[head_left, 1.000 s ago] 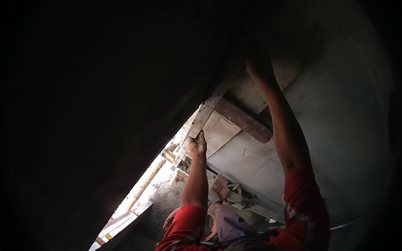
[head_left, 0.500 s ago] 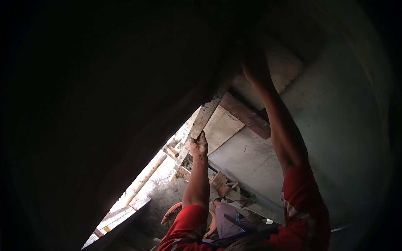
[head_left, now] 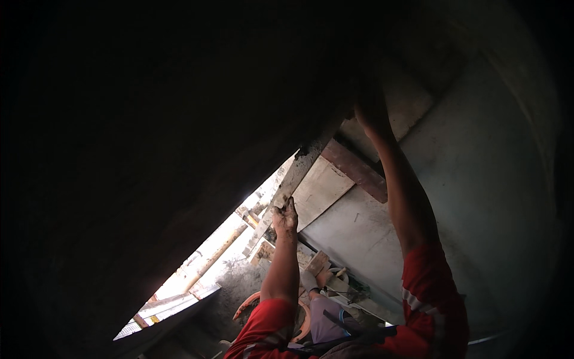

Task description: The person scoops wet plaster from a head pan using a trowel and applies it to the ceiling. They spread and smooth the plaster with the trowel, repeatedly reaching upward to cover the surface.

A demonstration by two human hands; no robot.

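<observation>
My left hand [head_left: 284, 218], smeared with grey mud or mortar, grips the lower part of a long, narrow flat board [head_left: 297, 172]. Its thumb and a finger show at either side of the board's edge. The board slants up to the right, along the border of a large dark surface, with dark wet clumps on it. My right hand [head_left: 372, 116] is raised higher, near the board's upper end. Deep shadow hides its fingers and whatever they touch.
A reddish-brown plank [head_left: 357, 170] and a pale panel [head_left: 321, 190] lie beside the board, against a grey wall [head_left: 460, 197]. Below are an orange-rimmed round tub [head_left: 306, 323], wood scraps [head_left: 317, 263] and a person's leg [head_left: 327, 317]. A pole [head_left: 215, 256] shows through the bright gap.
The board and surroundings sit slightly lower and to the right in view. My right hand has shifted a little down and right; my left hand stays at the board, slightly lower.
</observation>
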